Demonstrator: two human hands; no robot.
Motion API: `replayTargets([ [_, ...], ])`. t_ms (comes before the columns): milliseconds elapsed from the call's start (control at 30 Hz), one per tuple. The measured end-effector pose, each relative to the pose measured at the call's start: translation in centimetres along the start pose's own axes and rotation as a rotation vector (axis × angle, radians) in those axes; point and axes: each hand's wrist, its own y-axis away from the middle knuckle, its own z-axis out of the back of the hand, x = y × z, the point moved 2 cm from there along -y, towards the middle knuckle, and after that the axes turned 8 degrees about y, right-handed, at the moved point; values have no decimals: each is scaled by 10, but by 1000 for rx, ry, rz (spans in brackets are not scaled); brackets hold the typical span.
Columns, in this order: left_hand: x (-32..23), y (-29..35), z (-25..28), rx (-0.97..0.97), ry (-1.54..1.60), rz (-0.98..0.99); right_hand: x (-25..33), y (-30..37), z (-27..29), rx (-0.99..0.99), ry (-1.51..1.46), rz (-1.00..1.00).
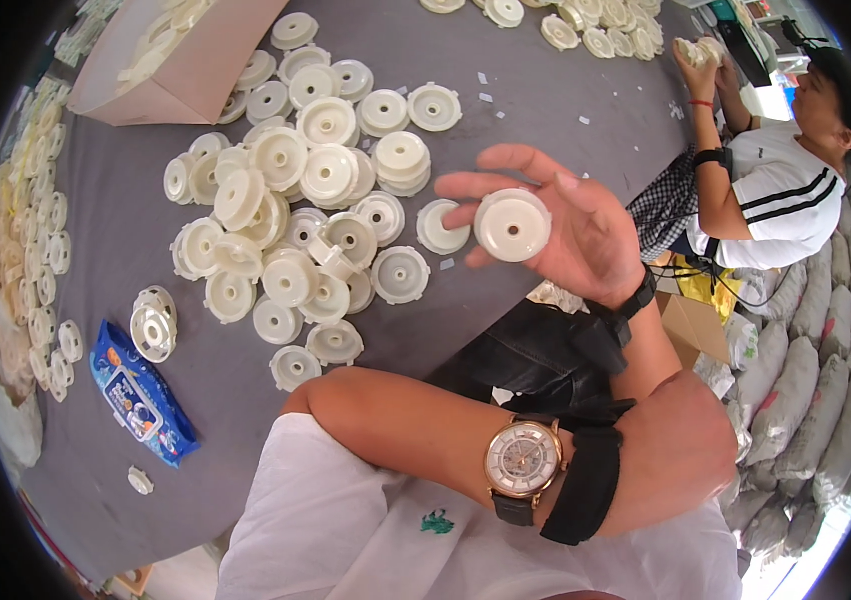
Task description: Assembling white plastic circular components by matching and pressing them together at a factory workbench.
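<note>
My right hand (596, 235) is palm up above the table, its fingers pointing left. It holds a round white plastic disc (513, 225) with a small centre hole, which lies against the fingers. Just left of it, partly behind the fingertips, a similar disc (442, 227) sits on the table. A big heap of such discs (291, 278), some stacked and some tilted, spreads farther left. Across the front of my body lies my left forearm, wearing a watch (524, 458) and a black strap. Past the strap, near my right elbow, the left hand's fingers do not show.
A pink-sided box (161, 85) of white parts stands at the far left. A blue wipes pack (141, 395) lies near a stacked pair of discs (154, 325). More parts line the left edge. At right, a co-worker (786, 190) handles white parts; grey sacks (796, 390) are piled nearby.
</note>
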Motion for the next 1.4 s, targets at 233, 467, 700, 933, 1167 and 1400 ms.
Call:
replayTargets([
  [233, -2, 6, 4, 5, -155, -48, 53, 99, 76, -92, 1171, -343],
  [467, -6, 3, 11, 64, -255, -54, 71, 109, 67, -104, 1654, -371],
  [700, -6, -3, 23, 17, -301, -74, 87, -102, 126, -778, 1754, 408],
  [933, -7, -2, 36, -71, -238, 20, 94, -171, 130, -932, 1955, 168],
  [1167, -7, -3, 50, -42, -192, 52, 70, -148, 37, -296, 1583, 376],
  [1400, -9, -5, 49, -69, -204, 60, 105, -210, 108, -849, 2134, 278],
])
